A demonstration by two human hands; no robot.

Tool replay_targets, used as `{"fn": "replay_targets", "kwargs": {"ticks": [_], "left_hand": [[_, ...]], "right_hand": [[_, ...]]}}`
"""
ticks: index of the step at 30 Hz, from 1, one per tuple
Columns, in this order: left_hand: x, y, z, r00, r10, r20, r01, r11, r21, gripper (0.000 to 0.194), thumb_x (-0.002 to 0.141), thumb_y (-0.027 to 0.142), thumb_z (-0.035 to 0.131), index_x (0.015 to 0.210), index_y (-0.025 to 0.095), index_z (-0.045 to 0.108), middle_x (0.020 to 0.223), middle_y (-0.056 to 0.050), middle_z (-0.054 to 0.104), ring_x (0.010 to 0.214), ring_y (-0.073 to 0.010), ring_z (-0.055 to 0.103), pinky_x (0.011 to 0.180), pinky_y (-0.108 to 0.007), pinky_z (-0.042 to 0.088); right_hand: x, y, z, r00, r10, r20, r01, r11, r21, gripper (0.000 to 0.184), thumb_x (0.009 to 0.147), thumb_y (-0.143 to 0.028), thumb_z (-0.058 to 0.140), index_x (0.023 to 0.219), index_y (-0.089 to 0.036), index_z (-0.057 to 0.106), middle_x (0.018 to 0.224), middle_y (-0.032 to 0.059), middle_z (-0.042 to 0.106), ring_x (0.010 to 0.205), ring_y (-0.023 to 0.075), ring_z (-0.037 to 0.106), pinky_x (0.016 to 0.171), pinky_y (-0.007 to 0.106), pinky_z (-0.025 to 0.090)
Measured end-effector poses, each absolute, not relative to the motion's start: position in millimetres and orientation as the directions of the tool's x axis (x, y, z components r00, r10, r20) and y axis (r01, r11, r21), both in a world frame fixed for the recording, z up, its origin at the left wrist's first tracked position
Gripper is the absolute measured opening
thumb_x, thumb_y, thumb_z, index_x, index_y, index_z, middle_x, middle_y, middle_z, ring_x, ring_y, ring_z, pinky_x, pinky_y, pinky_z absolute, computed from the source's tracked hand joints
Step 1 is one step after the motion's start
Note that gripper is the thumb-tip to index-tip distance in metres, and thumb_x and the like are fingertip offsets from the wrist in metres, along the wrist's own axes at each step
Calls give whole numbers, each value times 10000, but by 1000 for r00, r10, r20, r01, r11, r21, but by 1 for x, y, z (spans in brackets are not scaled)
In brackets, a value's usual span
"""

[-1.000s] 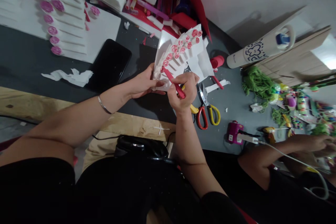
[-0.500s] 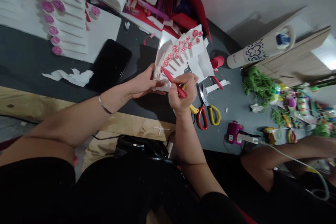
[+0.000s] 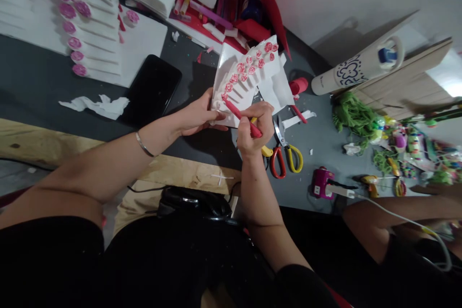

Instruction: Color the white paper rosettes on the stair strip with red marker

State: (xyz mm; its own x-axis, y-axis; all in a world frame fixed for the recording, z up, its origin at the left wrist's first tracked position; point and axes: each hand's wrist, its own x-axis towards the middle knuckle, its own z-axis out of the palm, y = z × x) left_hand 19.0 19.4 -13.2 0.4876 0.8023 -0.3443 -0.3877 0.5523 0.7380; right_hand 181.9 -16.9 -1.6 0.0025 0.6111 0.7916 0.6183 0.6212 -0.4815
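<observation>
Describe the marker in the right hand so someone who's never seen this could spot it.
On the dark table, find the white card bearing red-tipped paper rolls. At its edge, the right hand grips a red marker, its tip at the rolls. Unlike the red stick lying near the scissors, this marker is held.

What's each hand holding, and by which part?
The right hand holds a red marker by its barrel; the left hand holds the white paper piece by its near-left corner.

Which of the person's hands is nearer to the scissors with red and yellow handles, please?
Right. The right hand, gripping a red marker, is just beside the scissors; the left hand is farther left, holding the white sheet.
</observation>
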Motion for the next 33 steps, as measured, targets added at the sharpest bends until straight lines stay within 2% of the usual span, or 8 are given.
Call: {"fn": "replay_targets", "kwargs": {"ticks": [5, 9, 12, 15, 19, 23, 27, 33], "left_hand": [[19, 22, -11, 440, 802, -404, -414, 580, 702, 622, 701, -76, 730, 1205, 235, 542, 1208, -37, 697, 1071, -256, 768, 981, -560, 691], [18, 24, -6, 401, 811, -426, -443, 579, 685, 441, 799, -48, 743, 1119, 199, 567, 1142, -49, 718, 1010, -227, 765, 981, -536, 690], [18, 25, -6, 413, 813, -410, -463, 575, 675, 278, 882, 7, 736, 1056, 178, 604, 1062, -51, 729, 951, -201, 762, 976, -491, 689], [19, 26, -7, 409, 813, -414, -482, 578, 659, 235, 912, -4, 695, 1047, 174, 621, 1019, -41, 736, 915, -181, 762, 989, -465, 684], [19, 25, -6, 400, 809, -431, -485, 586, 649, 300, 879, -67, 663, 1055, 173, 621, 1022, -21, 739, 906, -165, 765, 1040, -482, 668], [18, 24, -8, 429, 807, -407, -484, 585, 651, 337, 849, -58, 713, 1066, 180, 614, 1038, -12, 739, 985, -182, 773, 1095, -520, 640], [17, 23, -11, 445, 812, -379, -484, 573, 661, 396, 816, -36, 776, 1097, 196, 622, 1071, -9, 739, 1065, -200, 766, 1116, -508, 631], [17, 24, -14, 450, 817, -362, -493, 565, 662, 455, 780, -50, 792, 1122, 197, 622, 1062, -18, 737, 994, -188, 764, 1060, -490, 655]], "right_hand": [[182, -18, -6, 175, 693, 700, 616, 478, -627, 190, 1060, -306, 485, 961, -259, 641, 816, -4, 591, 756, 158, 595, 785, 400, 498], [182, -18, -8, 207, 748, 631, 585, 422, -692, 275, 1125, -323, 391, 1100, -263, 658, 954, 22, 663, 814, 145, 660, 790, 375, 540], [182, -17, -9, 129, 754, 644, 590, 463, -661, 232, 1122, -368, 453, 1138, -258, 656, 1028, 32, 696, 902, 161, 700, 845, 393, 548], [180, -17, -9, 34, 698, 715, 640, 534, -552, 156, 1080, -384, 583, 1110, -256, 665, 995, 9, 714, 912, 169, 699, 876, 403, 521], [178, -17, -7, -22, 643, 765, 688, 565, -455, 148, 1078, -348, 587, 1004, -252, 671, 860, -31, 705, 776, 139, 647, 848, 383, 484], [178, -16, -9, -35, 655, 755, 716, 543, -438, 157, 1074, -343, 578, 1007, -246, 681, 865, -27, 732, 776, 141, 644, 865, 376, 471], [179, -14, -11, -65, 693, 718, 735, 520, -435, 143, 1052, -336, 582, 1025, -243, 688, 877, -20, 738, 803, 152, 651, 887, 383, 452], [177, -16, -7, -36, 613, 789, 691, 586, -423, 184, 1029, -267, 583, 846, -253, 591, 720, -60, 628, 687, 133, 590, 835, 376, 436]]}}
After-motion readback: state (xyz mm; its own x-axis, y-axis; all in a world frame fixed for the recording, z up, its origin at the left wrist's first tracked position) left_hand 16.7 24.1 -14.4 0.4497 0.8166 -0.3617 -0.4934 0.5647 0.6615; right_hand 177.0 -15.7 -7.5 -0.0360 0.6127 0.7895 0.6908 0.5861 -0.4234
